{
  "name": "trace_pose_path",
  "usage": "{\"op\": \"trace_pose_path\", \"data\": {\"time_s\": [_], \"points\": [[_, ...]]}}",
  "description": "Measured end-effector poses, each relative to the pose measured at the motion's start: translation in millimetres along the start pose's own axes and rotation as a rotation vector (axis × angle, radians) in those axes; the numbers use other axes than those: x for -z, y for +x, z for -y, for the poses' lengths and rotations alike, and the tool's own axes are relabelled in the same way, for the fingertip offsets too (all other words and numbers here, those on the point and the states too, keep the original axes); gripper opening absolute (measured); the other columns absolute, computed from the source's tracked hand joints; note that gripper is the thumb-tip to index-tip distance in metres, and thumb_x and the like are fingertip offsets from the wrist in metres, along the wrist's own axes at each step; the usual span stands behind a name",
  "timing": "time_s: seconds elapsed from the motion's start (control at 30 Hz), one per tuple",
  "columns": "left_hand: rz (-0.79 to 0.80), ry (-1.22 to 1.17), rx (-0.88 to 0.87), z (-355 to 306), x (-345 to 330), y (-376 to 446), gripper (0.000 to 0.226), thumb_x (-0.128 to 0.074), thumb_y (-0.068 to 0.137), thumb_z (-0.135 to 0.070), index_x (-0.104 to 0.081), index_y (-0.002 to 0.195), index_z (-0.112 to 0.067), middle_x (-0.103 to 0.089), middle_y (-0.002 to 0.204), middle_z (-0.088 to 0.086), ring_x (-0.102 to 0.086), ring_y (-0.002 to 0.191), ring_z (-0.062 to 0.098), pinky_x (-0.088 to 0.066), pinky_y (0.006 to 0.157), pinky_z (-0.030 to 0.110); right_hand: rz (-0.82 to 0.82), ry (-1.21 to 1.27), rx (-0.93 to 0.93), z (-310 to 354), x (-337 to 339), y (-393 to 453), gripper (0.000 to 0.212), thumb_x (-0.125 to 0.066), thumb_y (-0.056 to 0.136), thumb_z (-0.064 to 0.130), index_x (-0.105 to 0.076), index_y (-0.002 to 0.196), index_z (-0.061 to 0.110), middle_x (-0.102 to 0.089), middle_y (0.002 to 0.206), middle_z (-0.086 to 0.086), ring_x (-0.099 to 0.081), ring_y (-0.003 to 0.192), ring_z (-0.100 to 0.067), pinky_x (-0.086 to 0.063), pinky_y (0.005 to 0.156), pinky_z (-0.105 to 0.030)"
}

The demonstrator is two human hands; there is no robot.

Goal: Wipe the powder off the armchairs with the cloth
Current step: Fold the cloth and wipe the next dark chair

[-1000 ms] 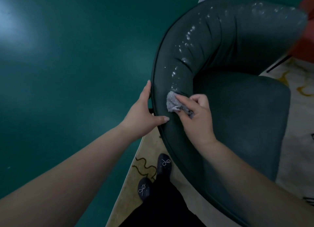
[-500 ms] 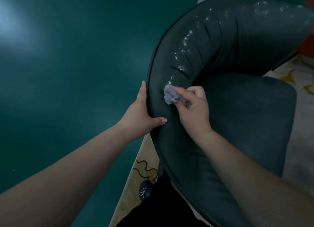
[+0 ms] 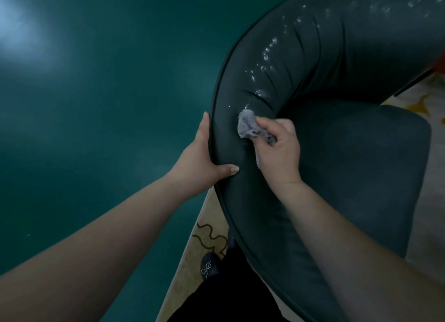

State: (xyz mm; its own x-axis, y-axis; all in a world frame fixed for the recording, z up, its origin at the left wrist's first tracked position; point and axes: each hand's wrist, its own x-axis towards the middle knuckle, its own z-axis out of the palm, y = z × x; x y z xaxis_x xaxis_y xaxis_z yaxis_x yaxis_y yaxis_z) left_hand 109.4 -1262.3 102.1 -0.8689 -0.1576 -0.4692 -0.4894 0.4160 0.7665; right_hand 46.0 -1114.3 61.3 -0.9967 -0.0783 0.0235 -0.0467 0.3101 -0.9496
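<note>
On the armchair [image 3: 313, 64] backrest, my right hand [image 3: 279, 150] pinches the cloth [image 3: 248, 126] just below the powder [image 3: 267, 54] trail; my left hand [image 3: 199, 162] grips the near left rim.

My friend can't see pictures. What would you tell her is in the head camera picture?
A person's right hand presses a crumpled grey cloth against the curved back of a dark green armchair, while the left hand grips the chair's outer edge. A trail of white powder runs along the top of the backrest beyond the cloth. Below, a dark shoe stands on a patterned rug.
</note>
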Motion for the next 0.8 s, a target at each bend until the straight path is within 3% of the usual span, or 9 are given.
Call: {"op": "trace_pose_path", "data": {"time_s": [0.07,0.17,0.33,0.47,0.57,0.67,0.8], "points": [[-0.003,-0.037,0.007,0.7,0.7,0.9,0.121,-0.083,0.072,-0.020,0.006,0.153,-0.031,-0.033,0.127,-0.030,-0.040,0.116,-0.008,-0.035,0.097,0.013,-0.014,0.021,-0.053,-3.0,7.5,-19.2,0.039,-0.068,0.082,-0.005,-0.065,0.103,0.028,-0.046,0.096,0.008,-0.052,0.086,0.011,-0.040,0.080,-0.004],[-0.010,-0.058,0.018,2.3,1.2,2.3,0.122,-0.085,0.070,-0.021,0.004,0.153,-0.032,-0.033,0.128,-0.031,-0.038,0.117,-0.011,-0.034,0.097,0.013,0.067,0.010,0.032,-1.2,8.6,-29.6,0.046,-0.069,0.079,-0.006,-0.064,0.101,0.034,-0.046,0.095,0.007,-0.052,0.087,0.005,-0.040,0.081,-0.006],[0.005,-0.043,0.005,3.4,4.4,6.5,0.125,-0.087,0.066,-0.024,0.003,0.153,-0.031,-0.030,0.137,-0.028,-0.033,0.123,-0.011,-0.032,0.106,0.017,0.058,-0.039,0.122,9.3,-9.5,42.0,0.040,-0.071,0.081,0.003,-0.062,0.106,0.032,-0.042,0.098,0.005,-0.050,0.087,0.004,-0.039,0.083,-0.004],[0.030,-0.018,-0.005,-0.5,11.0,9.1,0.125,-0.087,0.065,-0.026,0.002,0.153,-0.035,-0.024,0.136,-0.035,-0.047,0.128,0.008,-0.040,0.108,0.034,0.004,0.007,-0.016,3.9,-2.5,26.4,0.041,-0.070,0.082,0.001,-0.062,0.105,0.033,-0.045,0.098,0.005,-0.051,0.086,0.009,-0.039,0.081,-0.004],[0.030,0.021,-0.014,-6.8,15.8,14.8,0.126,-0.087,0.065,-0.026,0.002,0.153,-0.034,-0.026,0.135,-0.033,-0.053,0.123,0.013,-0.042,0.106,0.034,0.113,-0.010,0.105,7.4,-7.8,5.6,0.043,-0.069,0.079,-0.001,-0.064,0.106,0.033,-0.044,0.095,0.004,-0.051,0.088,0.000,-0.040,0.083,-0.007],[0.041,0.039,-0.040,-11.1,18.5,22.3,0.128,-0.088,0.063,-0.026,0.002,0.153,-0.030,-0.026,0.144,-0.027,-0.052,0.125,0.014,-0.041,0.107,0.035,0.170,-0.144,0.253,18.1,-20.1,45.0,0.040,-0.067,0.078,-0.001,-0.069,0.111,0.021,-0.043,0.096,-0.003,-0.049,0.086,-0.009,-0.038,0.084,-0.006],[0.069,0.017,-0.035,-14.8,22.7,29.3,0.127,-0.087,0.065,-0.022,0.003,0.153,-0.029,-0.026,0.147,-0.027,-0.051,0.124,0.011,-0.040,0.107,0.029,-0.014,-0.100,0.080,9.8,-10.7,62.3,0.037,-0.068,0.082,0.002,-0.064,0.108,0.030,-0.042,0.099,-0.001,-0.049,0.085,0.007,-0.036,0.082,-0.003]]}}
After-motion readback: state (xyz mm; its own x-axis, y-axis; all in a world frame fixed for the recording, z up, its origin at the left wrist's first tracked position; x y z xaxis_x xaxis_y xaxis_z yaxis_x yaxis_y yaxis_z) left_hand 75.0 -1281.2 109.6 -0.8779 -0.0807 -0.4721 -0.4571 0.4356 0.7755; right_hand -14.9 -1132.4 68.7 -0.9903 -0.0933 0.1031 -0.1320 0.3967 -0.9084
